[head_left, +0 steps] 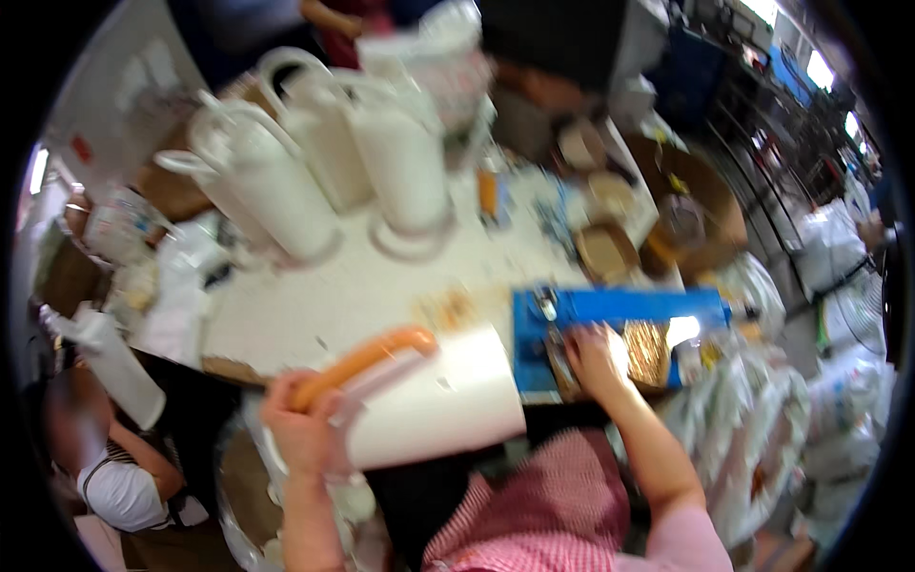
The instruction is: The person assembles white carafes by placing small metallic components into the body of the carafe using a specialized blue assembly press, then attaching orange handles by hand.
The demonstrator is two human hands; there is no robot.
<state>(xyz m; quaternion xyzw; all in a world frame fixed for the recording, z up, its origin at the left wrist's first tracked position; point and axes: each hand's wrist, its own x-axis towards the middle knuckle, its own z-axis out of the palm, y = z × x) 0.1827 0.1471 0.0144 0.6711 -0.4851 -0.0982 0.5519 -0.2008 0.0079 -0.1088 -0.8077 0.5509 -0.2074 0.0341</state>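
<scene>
My left hand (297, 419) grips the orange handle (367, 356) of a large white jug (434, 400), which is tipped on its side at the near edge of the white counter (334, 296). My right hand (593, 360) rests on a blue tray (610, 310) to the right, fingers on or around something small and dark that the blur hides. A brown, round piece of food (646, 351) lies on the tray beside that hand. I wear a red-and-white checked apron (543, 505).
Three tall white jugs (324, 162) stand at the back of the counter. Small containers and cardboard boxes (610, 238) crowd the right side. A person in white (114, 477) sits at lower left; another in white (839, 248) is at far right.
</scene>
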